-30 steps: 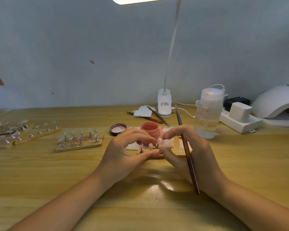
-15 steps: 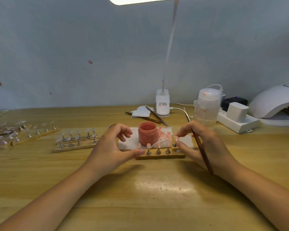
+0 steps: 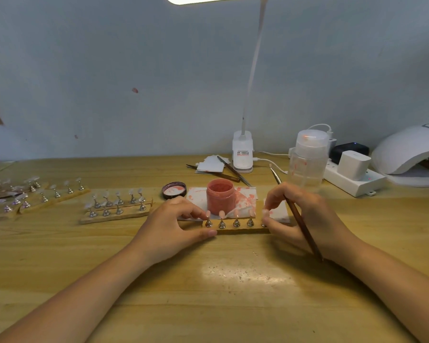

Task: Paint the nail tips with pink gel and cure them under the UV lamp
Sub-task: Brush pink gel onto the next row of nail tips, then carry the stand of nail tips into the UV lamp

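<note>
Nail-tip strip [image 3: 235,227] is pinched at both ends by left hand [image 3: 174,224] and right hand [image 3: 305,219]; brush [image 3: 300,219] is also gripped in right.

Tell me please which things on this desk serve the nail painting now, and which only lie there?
In use: wooden strip of nail tips, held by left hand and right hand; brush; pink gel jar; UV lamp.

Lying about: jar lid, spare tip strips, clear bottle, tweezers.

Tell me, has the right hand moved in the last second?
Yes. The right hand has drawn rightward, away from the pink gel jar, to the wooden strip's right end.
</note>
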